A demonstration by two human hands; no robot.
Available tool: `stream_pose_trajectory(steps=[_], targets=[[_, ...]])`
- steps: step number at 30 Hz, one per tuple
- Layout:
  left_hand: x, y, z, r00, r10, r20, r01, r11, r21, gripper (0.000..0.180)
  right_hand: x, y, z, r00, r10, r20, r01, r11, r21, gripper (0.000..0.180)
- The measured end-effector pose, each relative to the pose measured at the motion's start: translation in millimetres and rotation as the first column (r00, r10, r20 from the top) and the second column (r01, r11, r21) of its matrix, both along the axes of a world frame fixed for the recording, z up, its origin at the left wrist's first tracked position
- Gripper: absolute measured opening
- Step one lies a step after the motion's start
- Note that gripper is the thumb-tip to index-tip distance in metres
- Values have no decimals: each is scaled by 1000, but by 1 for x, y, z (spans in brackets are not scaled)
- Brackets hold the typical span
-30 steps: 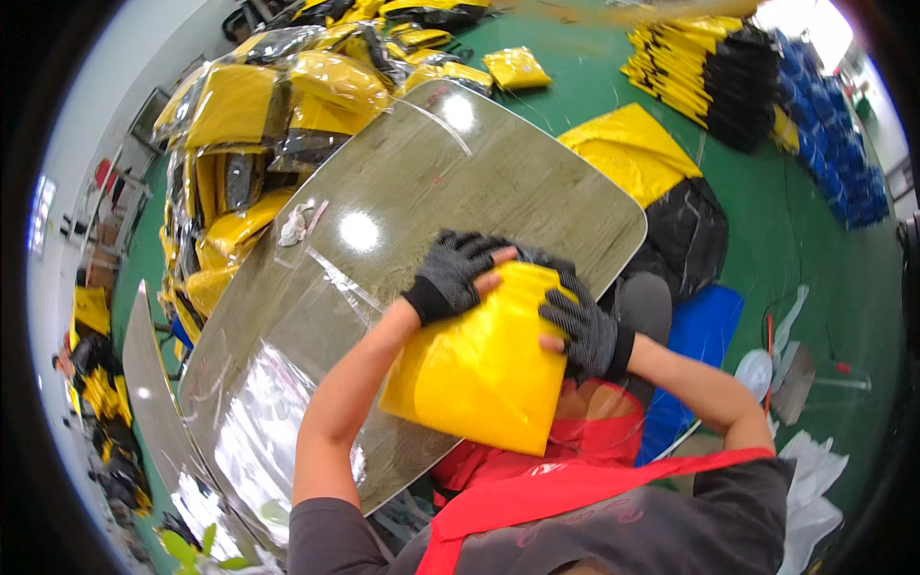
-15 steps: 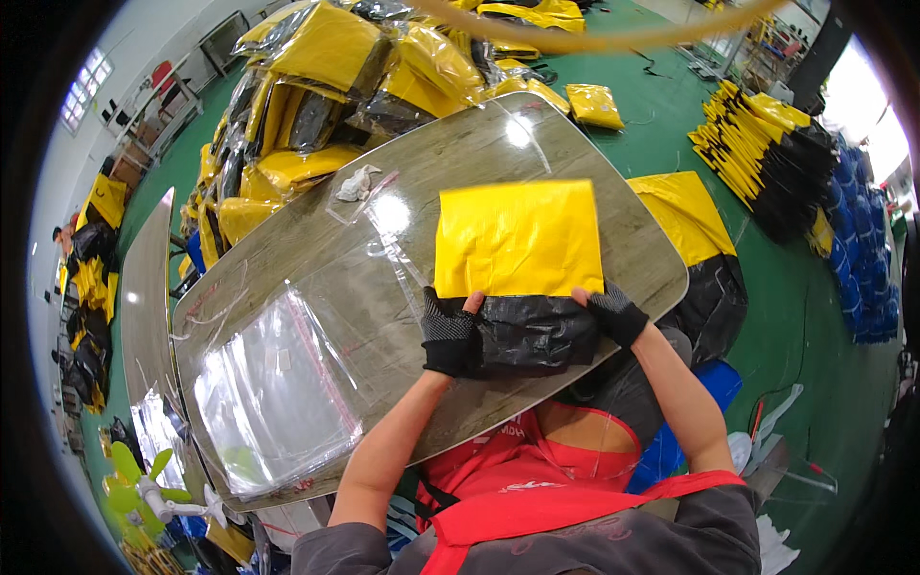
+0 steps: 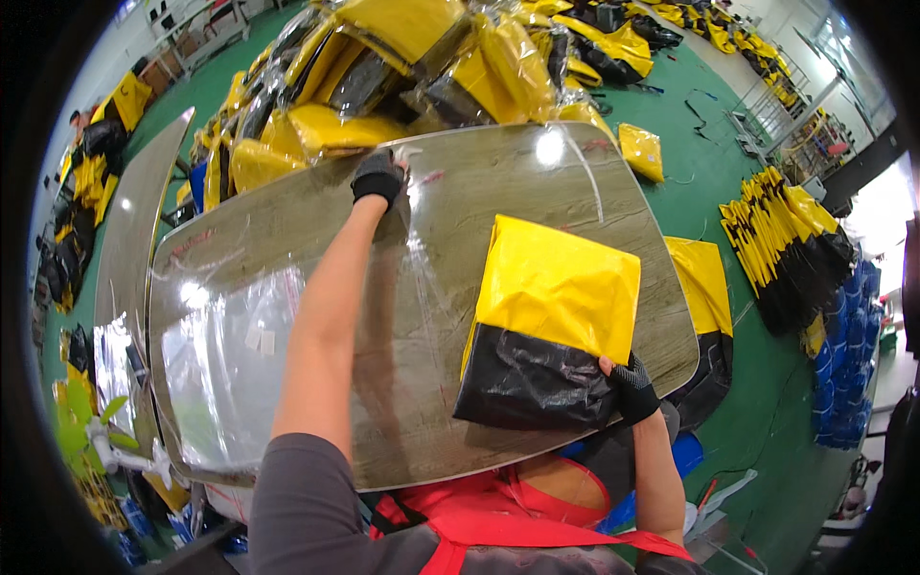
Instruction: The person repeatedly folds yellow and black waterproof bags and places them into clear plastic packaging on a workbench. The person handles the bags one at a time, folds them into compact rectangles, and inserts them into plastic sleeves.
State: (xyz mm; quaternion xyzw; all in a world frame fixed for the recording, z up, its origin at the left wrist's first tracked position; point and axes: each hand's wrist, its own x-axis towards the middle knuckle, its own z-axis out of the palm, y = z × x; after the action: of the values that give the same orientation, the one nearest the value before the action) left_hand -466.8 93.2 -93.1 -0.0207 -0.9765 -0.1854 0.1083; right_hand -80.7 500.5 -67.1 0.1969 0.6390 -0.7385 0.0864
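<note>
We are now working with our hands well apart, where half a second ago both were together on the near edge of the folded yellow-and-black garment (image 3: 551, 326). Our left hand (image 3: 377, 178) has left the garment and is stretching across to the upper middle of the frame, its gloved fingers closing on a clear plastic bag (image 3: 407, 196) at the far edge of the wood-grain table (image 3: 287, 230); whether the bag is actually pinched we cannot tell, since the film is nearly invisible against the tabletop. Our right hand (image 3: 631, 386) is staying behind, gripping the lower right corner of the garment's black part and pressing it flat.

The garment is lying right of centre on the table, yellow half toward the top of the frame, black half toward us. We judge the folding finished and the bagging beginning. A heap of already bagged yellow garments (image 3: 412, 67) is filling the upper part of the frame, just beyond the table.
</note>
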Motion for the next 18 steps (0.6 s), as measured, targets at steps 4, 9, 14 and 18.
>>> stream_pose_trajectory(steps=[4, 9, 14, 18], targets=[[141, -6, 10, 972, -137, -190, 147, 988, 42, 69, 6, 4, 9, 998, -38, 50, 42, 996, -81, 45], [334, 3, 15, 992, -87, 89, 105, 970, -219, 73, 0, 15, 4, 998, 54, 20, -49, 976, -210, 49], [385, -29, 39, 866, -458, 201, 478, 876, -65, 68, -4, 25, 24, 992, 127, -1, -125, 973, -194, 50], [393, -36, 25, 902, -413, 124, 421, 906, -45, 63, -5, 16, 49, 944, 326, 45, -324, 945, -54, 53]])
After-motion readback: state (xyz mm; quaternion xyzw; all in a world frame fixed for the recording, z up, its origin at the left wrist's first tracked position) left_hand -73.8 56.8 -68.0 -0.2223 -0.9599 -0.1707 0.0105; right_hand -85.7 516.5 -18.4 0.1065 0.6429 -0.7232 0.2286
